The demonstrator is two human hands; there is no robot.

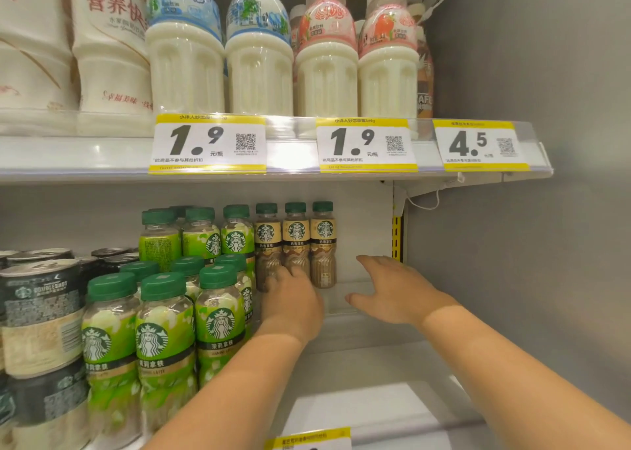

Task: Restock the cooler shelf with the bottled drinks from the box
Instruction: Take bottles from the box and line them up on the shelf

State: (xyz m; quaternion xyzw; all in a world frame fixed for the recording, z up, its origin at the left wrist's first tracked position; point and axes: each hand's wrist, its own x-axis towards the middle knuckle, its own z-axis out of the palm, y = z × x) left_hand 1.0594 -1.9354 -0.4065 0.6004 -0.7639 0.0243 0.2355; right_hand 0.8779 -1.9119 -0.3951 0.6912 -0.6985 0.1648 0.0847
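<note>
Three brown coffee bottles [296, 241] with green caps stand in a row at the back of the lower cooler shelf [368, 357]. My left hand [290, 302] reaches in to them, its fingers against the base of the left and middle bottles; whether they curl round one I cannot tell. My right hand [392, 290] hovers open to the right of the row, fingers spread, holding nothing. The box is out of view.
Green-labelled coffee bottles [164, 340] fill the shelf left of my arms, with dark cans [44, 313] beyond them. The upper shelf carries white milk-drink bottles [326, 60] and price tags [208, 144]. The grey cooler wall [529, 244] closes the right side.
</note>
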